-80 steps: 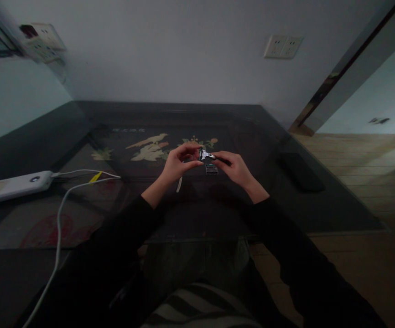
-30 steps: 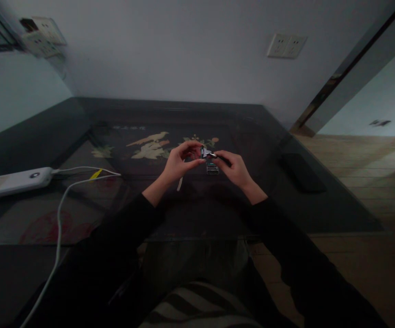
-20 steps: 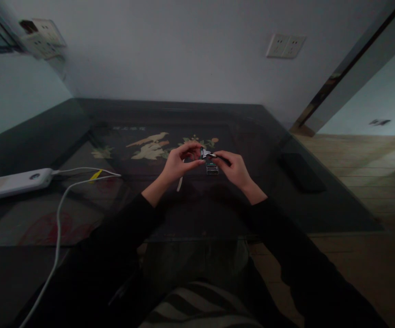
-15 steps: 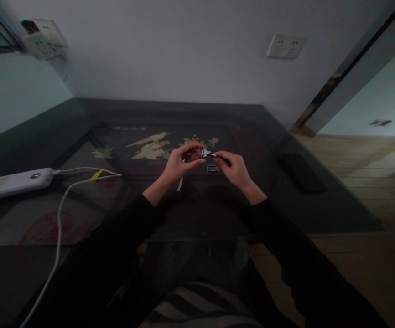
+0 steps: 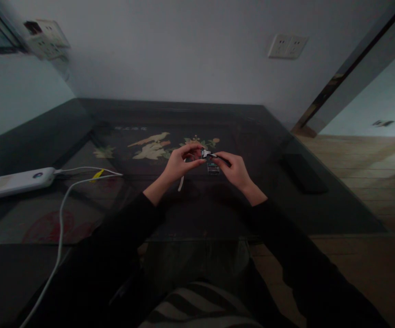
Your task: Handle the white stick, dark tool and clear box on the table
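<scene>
Between my two hands, above the dark table point(image 5: 197, 214), is a small tool that looks like a razor, with a silvery head point(image 5: 205, 154) and a black handle point(image 5: 223, 160). My left hand point(image 5: 180, 161) pinches the dark outer edge of the head between thumb and fingers. The handle sits in the closed fingers of my right hand point(image 5: 236, 168). Just below the head, a small clear case point(image 5: 213, 169) rests on the table; its contents are too small to make out. A thin white strip point(image 5: 181, 183) shows under my left hand, partly hidden by it.
At left lies a white power bank point(image 5: 16, 183) with a white cable point(image 5: 61, 218) bound by a yellow tie point(image 5: 97, 175). A flat black object point(image 5: 303, 173) lies at right. Wall sockets point(image 5: 288, 46) are beyond the table, whose glass top covers a bird picture point(image 5: 149, 148).
The view has shifted very slightly. Both hands keep their hold on the razor, with hardly any movement between them.
</scene>
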{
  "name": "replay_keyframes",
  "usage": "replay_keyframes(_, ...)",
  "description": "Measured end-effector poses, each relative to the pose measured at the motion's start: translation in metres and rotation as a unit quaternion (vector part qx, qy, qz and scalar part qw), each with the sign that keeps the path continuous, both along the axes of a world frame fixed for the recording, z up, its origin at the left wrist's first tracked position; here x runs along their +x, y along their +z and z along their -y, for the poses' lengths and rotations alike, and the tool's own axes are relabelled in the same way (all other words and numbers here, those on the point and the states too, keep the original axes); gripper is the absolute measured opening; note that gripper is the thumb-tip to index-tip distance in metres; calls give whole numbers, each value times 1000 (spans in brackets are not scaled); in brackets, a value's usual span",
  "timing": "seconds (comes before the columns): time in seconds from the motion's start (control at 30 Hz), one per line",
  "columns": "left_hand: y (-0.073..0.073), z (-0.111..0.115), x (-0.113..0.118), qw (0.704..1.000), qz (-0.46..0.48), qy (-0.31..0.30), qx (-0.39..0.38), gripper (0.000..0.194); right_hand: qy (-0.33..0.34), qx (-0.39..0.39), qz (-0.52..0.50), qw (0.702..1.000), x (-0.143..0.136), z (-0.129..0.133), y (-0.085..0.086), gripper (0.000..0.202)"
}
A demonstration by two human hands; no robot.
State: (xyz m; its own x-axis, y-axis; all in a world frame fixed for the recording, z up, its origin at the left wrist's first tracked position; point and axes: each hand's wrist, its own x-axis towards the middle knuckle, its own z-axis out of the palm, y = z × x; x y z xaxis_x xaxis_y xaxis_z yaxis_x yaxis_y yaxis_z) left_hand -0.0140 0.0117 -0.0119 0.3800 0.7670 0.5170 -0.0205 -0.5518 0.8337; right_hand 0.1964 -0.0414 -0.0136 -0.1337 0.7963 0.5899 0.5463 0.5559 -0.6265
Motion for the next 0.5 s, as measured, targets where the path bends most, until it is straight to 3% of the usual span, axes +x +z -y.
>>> replay_keyframes(0.27, 5, 0, -1, 998, -47, 11, 28, 40, -9, 11, 29, 999, 4, -1, 2, 20)
replay_keyframes(0.5, 6, -7, -9, 985, -129, 22, 110, 38, -13, -12, 90, 996, 9, -3, 0, 21)
